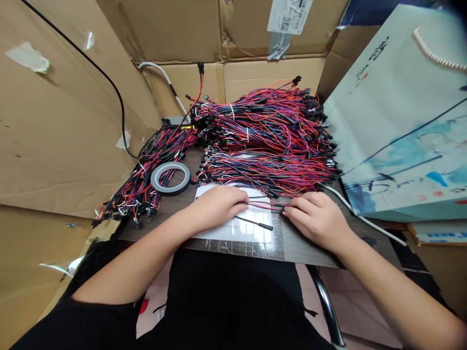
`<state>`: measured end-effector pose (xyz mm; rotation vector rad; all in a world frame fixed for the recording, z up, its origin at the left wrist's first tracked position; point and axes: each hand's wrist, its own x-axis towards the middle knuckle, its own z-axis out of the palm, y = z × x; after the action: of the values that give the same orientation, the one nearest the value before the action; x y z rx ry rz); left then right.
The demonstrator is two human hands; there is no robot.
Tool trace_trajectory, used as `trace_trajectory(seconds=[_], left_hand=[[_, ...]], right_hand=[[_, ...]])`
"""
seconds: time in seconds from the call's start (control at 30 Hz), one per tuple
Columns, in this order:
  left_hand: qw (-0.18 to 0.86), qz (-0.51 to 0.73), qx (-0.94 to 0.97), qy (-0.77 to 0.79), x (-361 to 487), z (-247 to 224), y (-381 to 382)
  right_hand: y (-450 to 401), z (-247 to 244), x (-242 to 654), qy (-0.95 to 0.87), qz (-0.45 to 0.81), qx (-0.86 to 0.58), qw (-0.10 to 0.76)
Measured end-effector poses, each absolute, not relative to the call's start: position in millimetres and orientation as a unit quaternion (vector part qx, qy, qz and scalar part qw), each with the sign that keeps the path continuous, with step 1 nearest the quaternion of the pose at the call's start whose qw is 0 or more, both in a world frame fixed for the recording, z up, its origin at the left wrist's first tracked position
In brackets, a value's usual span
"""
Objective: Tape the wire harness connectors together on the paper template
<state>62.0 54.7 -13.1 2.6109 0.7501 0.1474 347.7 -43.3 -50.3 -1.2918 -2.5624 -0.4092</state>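
Note:
Between my two hands stretches a thin wire harness (263, 203) of red and dark wires, held just above a white printed sheet (219, 234). My left hand (222, 204) is closed round its left part, the fingertips mostly hidden. A black wire with a dark sleeved end (265, 226) sticks out below that hand, over the sheet. My right hand (316, 218) pinches the harness near a black section at its right part. Just behind both hands lies a wide bundle of red, blue and black wire harnesses (262, 167) with black connectors.
More tied harness bundles (255, 116) are stacked at the back of the dark table (306, 248). A roll of tape (170, 178) lies at left beside another harness pile (146, 175). Cardboard walls (65, 121) enclose the left and back; a pale paper bag (404, 126) stands at right.

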Motion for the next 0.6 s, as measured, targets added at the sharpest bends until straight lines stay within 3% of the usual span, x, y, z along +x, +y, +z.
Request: trace_trajectory(seconds=[0.3,0.6], left_hand=[[0.169,0.149,0.937,0.267,15.5,-34.7,49.2],[0.15,0.235,0.93,0.238,17.4,-42.9,50.6]], right_hand=[[-36.5,-52.8,340.8,-0.876,-0.077,-0.451,0.154],[-37.4,-56.2,339.4,-0.878,-0.108,-0.436,0.163]])
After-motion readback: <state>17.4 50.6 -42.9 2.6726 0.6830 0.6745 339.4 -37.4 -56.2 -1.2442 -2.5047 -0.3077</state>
